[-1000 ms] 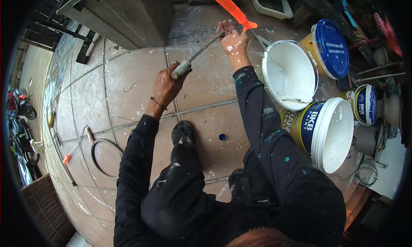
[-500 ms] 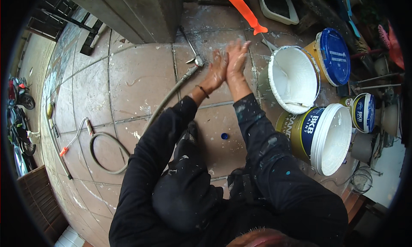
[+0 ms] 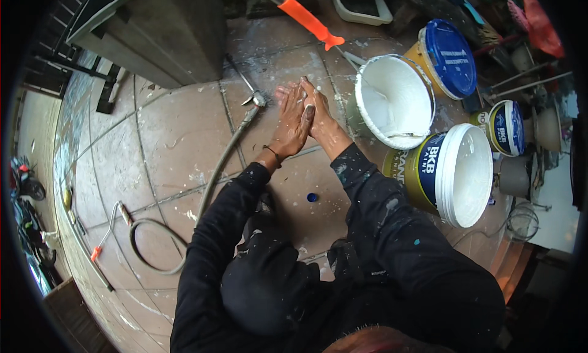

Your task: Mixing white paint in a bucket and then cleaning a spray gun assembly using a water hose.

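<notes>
Palm to palm, my left hand (image 3: 290, 131) and my right hand (image 3: 321, 115) press together above the tiled floor, fingers stretched out. Wet whitish smears show on the skin, and neither hand holds a tool. A dark band circles my left wrist. Just beyond the left fingers, a metal tap fitting (image 3: 258, 99) lies on the floor at the end of a grey hose (image 3: 222, 163). Right of my hands stands an open bucket (image 3: 366, 117) coated inside with white paint. A blue bottle cap (image 3: 312, 197) lies on the tiles below the hands.
At the right are a lying white-rimmed paint bucket (image 3: 450, 175), a yellow bucket with a blue lid (image 3: 450, 59) and a smaller lidded tub (image 3: 511, 127). An orange-handled pole (image 3: 309, 23) reaches in from the top. A grey pillar (image 3: 165, 40) stands at upper left; hose coils (image 3: 136, 246) lie left.
My hands have slid against each other, the right now lying more over the left palm's edge. The view has shifted, so the buckets and pole appear farther left and higher.
</notes>
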Motion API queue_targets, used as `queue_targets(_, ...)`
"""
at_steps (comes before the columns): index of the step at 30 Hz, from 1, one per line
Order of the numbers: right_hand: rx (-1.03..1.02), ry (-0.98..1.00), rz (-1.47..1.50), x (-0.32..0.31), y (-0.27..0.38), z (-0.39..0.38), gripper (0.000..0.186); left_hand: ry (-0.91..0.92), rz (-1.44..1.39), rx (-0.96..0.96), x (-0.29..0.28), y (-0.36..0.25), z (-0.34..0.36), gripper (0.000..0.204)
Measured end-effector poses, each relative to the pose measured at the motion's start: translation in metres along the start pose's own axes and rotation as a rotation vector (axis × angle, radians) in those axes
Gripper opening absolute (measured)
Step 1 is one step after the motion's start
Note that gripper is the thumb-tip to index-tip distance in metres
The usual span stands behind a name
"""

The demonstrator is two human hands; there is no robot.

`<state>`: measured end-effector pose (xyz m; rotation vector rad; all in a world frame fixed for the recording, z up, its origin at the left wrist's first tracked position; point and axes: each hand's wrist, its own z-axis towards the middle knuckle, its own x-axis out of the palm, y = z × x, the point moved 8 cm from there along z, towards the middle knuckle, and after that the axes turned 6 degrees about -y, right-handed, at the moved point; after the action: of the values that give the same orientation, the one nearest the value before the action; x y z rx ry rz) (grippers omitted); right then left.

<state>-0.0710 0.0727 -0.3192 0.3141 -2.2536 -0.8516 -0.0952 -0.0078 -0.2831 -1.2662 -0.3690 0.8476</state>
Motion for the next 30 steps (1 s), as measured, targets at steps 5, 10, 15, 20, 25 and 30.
queue_targets(5,-0.298,0.098,-0.521,-0.057,0.098,-0.052,0.043,0.319,0.236,-0.018,0.023,-0.024,0.051,0.09)
queue_targets(10,-0.875,-0.613,-1.06,-0.152,0.239,-0.129,0.023,0.054,-0.475,-0.224,-0.008,-0.065,0.155,0.064)
queue_targets(15,-0.871,-0.973,-1.818,-0.199,0.241,-0.171,0.012,-0.051,-0.546,-0.343,0.007,-0.057,0.171,0.041)
queue_targets(20,-0.509,-0.86,-2.276,-0.187,0.207,-0.15,0.02,-0.237,-0.534,0.126,0.005,-0.072,0.151,0.034)
queue_targets(25,-0.652,-0.511,-2.09,-0.136,0.178,-0.14,0.016,-0.311,-0.216,0.142,-0.006,-0.092,0.14,0.031)
queue_targets(30,-1.008,-0.545,-1.968,-0.095,0.159,-0.147,0.018,-0.368,0.022,0.228,-0.009,-0.123,0.128,0.031)
